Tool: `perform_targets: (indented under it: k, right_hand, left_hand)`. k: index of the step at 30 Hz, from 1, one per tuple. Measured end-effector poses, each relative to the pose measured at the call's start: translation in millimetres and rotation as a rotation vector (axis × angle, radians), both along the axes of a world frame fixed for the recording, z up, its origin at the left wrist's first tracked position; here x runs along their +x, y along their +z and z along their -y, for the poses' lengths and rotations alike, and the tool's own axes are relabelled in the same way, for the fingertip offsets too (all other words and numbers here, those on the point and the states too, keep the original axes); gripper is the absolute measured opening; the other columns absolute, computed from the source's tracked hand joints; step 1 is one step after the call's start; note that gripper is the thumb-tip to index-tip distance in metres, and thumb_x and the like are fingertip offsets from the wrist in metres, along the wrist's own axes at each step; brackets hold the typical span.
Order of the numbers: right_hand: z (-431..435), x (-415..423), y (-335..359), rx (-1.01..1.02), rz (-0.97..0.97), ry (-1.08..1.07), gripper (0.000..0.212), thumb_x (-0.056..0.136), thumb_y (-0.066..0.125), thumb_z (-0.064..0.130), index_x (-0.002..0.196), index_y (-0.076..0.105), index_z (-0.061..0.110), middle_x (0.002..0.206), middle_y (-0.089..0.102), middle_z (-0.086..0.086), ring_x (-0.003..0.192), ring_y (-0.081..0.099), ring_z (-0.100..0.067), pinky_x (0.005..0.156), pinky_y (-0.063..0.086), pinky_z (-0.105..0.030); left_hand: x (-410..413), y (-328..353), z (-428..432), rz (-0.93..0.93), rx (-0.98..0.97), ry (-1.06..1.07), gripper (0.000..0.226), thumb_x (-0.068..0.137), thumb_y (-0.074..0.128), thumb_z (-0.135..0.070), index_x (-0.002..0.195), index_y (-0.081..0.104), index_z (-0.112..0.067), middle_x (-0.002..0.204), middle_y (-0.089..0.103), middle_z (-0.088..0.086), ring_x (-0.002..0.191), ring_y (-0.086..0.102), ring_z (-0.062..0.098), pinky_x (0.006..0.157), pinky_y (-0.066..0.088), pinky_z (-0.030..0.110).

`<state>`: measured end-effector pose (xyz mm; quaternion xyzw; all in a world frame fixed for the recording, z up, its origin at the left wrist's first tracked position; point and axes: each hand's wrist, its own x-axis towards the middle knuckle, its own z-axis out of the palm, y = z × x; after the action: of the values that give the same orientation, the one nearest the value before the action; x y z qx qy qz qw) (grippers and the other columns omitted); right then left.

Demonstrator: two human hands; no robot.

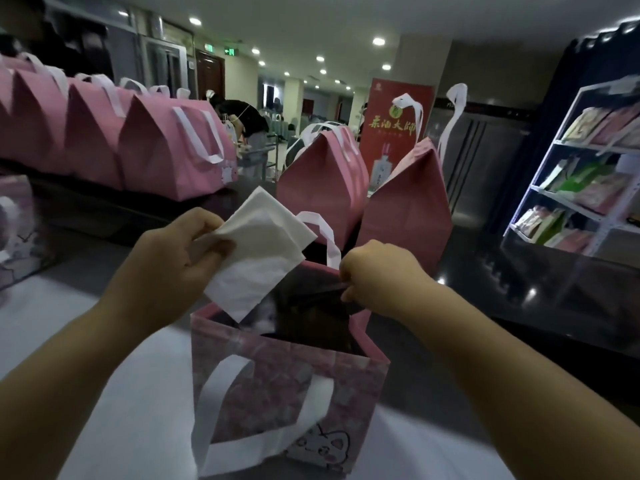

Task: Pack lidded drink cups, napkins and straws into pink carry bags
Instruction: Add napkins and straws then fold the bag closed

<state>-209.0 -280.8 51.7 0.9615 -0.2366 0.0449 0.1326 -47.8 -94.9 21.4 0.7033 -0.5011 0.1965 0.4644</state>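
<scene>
**Napkins held over the open bag**

Left hand pinches folded white paper napkins, lower corner dipping into the mouth of the open pink paper carry bag with white ribbon handles and a cartoon animal print. Right hand grips the bag's far rim, fingers curled on it. Bag stands on a white surface. Closed pink bags stand behind on the dark counter; more line up at left.
</scene>
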Motion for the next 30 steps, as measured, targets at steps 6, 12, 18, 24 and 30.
perform_targets:
  k: [6, 12, 18, 24, 30]
  right_hand:
    - [9.6, 19.3, -14.1, -0.034, 0.053, -0.084, 0.045, 0.080, 0.060, 0.059, 0.089, 0.053, 0.016, 0.072, 0.049, 0.002, 0.069, 0.052, -0.024, 0.061, 0.043, -0.032]
    - [5.6, 8.3, -11.5, 0.633, 0.522, -0.004, 0.070, 0.068, 0.071, 0.057, 0.128, 0.049, 0.030, 0.110, 0.060, 0.014, 0.090, 0.059, -0.004, 0.078, 0.053, -0.028]
    - [-12.0, 19.3, -18.9, 0.776, 0.854, 0.073, 0.009, 0.079, 0.073, 0.014, 0.082, 0.065, 0.018, 0.077, 0.068, 0.001, 0.070, 0.063, -0.018, 0.067, 0.057, -0.031]
    - [-9.5, 24.6, -26.4, 0.554, 0.723, 0.023, 0.013, 0.082, 0.070, 0.014, 0.077, 0.069, 0.026, 0.069, 0.067, 0.007, 0.064, 0.061, -0.011, 0.065, 0.055, -0.030]
    - [-9.0, 39.6, -32.2, 0.336, 0.560, -0.026, 0.012, 0.082, 0.065, 0.008, 0.083, 0.071, 0.018, 0.081, 0.069, 0.006, 0.075, 0.062, -0.013, 0.070, 0.052, -0.039]
  left_hand:
    - [26.7, -9.8, 23.9, -0.040, 0.044, -0.138, 0.008, 0.084, 0.061, -0.023, 0.087, 0.056, -0.028, 0.074, 0.063, -0.009, 0.065, 0.059, 0.007, 0.050, 0.044, 0.024]
    - [42.3, -15.6, 40.2, -0.157, 0.066, -0.355, 0.011, 0.085, 0.060, -0.025, 0.082, 0.055, -0.034, 0.082, 0.063, -0.015, 0.069, 0.060, 0.003, 0.052, 0.044, 0.010]
    - [55.3, -20.9, 44.8, -0.206, 0.191, -0.540, 0.011, 0.079, 0.050, -0.051, 0.083, 0.049, -0.042, 0.083, 0.062, -0.020, 0.071, 0.059, 0.004, 0.057, 0.047, 0.013]
    - [74.6, -36.4, 38.3, -0.084, 0.400, -0.401, 0.035, 0.069, 0.061, -0.057, 0.100, 0.047, -0.044, 0.094, 0.053, -0.027, 0.091, 0.053, -0.002, 0.072, 0.048, 0.023]
    - [85.6, -50.2, 38.1, -0.095, 0.435, -0.405, 0.022, 0.076, 0.069, -0.033, 0.091, 0.056, -0.042, 0.096, 0.050, -0.026, 0.091, 0.053, -0.004, 0.076, 0.047, 0.018]
